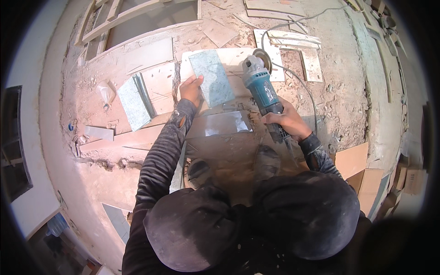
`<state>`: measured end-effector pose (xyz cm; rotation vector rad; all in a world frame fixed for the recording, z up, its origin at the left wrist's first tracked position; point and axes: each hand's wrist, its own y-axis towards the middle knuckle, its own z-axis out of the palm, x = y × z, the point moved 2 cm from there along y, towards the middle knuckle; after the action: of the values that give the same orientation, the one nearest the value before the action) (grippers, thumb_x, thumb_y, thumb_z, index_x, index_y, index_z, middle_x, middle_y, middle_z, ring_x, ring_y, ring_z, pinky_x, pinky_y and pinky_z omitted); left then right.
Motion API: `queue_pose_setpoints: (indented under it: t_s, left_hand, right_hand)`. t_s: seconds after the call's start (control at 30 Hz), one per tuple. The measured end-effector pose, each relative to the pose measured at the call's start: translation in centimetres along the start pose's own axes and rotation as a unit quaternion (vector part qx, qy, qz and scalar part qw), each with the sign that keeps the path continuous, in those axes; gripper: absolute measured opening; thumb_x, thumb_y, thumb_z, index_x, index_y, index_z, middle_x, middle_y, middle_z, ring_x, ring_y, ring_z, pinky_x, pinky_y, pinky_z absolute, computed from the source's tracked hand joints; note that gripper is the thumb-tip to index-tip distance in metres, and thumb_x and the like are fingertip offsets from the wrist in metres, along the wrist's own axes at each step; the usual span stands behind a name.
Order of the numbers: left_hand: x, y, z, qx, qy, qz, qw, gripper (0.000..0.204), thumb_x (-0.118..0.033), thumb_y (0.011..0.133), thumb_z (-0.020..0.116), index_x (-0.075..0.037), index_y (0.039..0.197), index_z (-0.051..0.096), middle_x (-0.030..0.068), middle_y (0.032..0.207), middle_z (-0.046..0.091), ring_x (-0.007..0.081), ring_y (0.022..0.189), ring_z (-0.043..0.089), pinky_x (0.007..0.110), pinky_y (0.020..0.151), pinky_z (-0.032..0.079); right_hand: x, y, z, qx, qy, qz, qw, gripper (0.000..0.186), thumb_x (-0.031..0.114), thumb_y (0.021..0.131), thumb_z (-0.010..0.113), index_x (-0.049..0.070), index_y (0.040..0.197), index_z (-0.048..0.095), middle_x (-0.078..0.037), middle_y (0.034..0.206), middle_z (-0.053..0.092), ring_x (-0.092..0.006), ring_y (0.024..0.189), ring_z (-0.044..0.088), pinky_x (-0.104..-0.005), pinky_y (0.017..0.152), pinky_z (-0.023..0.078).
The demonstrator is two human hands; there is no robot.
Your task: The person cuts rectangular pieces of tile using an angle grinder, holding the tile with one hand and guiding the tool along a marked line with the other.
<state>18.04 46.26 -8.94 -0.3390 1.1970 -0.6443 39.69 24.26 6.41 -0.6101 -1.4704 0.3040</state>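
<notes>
My left hand (pixel 191 90) is closed on the left edge of a pale blue-green speckled tile (pixel 212 79), tilted above a whitish board (pixel 185 57). In my right hand (pixel 293 120) is a teal and grey angle grinder (pixel 265 89), gripped round its dark rear body. The grinder's head points away from me, and its round disc (pixel 262 60) stands to the right of the tile, apart from it. Left of my left hand lie several similar blue-green tiles (pixel 134 104), some leaning on edge. A shiny grey strip (pixel 220 123) lies between my hands and my feet.
A grey power cord (pixel 302 82) curves over the dusty floor on the right. Wooden frames (pixel 137 23) lie at the far left, and broken boards (pixel 293 41) at the far right. A clear plastic bag (pixel 105 92) sits at the left. Cardboard (pixel 352 160) lies right of my knees.
</notes>
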Motion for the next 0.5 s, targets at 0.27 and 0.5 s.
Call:
queue_pose_setpoints:
  t_s: [0.27,0.5]
  left_hand:
    - [1.9,2.4,-1.2,-0.094,0.269,0.117,0.951,0.031,-0.011,0.081,0.076,0.006,0.107,0.069,0.0087,0.080,0.070,0.0160,0.063,0.064,0.029,0.060,0.051]
    - [0.5,-1.2,-1.1,-0.090,0.444,0.188,0.872,0.027,-0.019,0.081,0.073,0.001,0.099,0.074,0.0113,0.077,0.072,0.0199,0.064,0.069,0.032,0.065,0.054]
  right_hand:
    - [-0.3,0.5,-0.2,0.009,-0.004,-0.001,1.000,0.060,0.016,0.073,0.078,-0.001,0.125,0.054,-0.007,0.101,0.063,-0.0146,0.088,0.061,-0.0297,0.080,0.050]
    - [-0.4,0.8,0.2,0.019,-0.011,0.019,1.000,0.063,0.017,0.072,0.078,-0.001,0.127,0.053,-0.007,0.103,0.063,-0.0148,0.092,0.060,-0.0300,0.084,0.049]
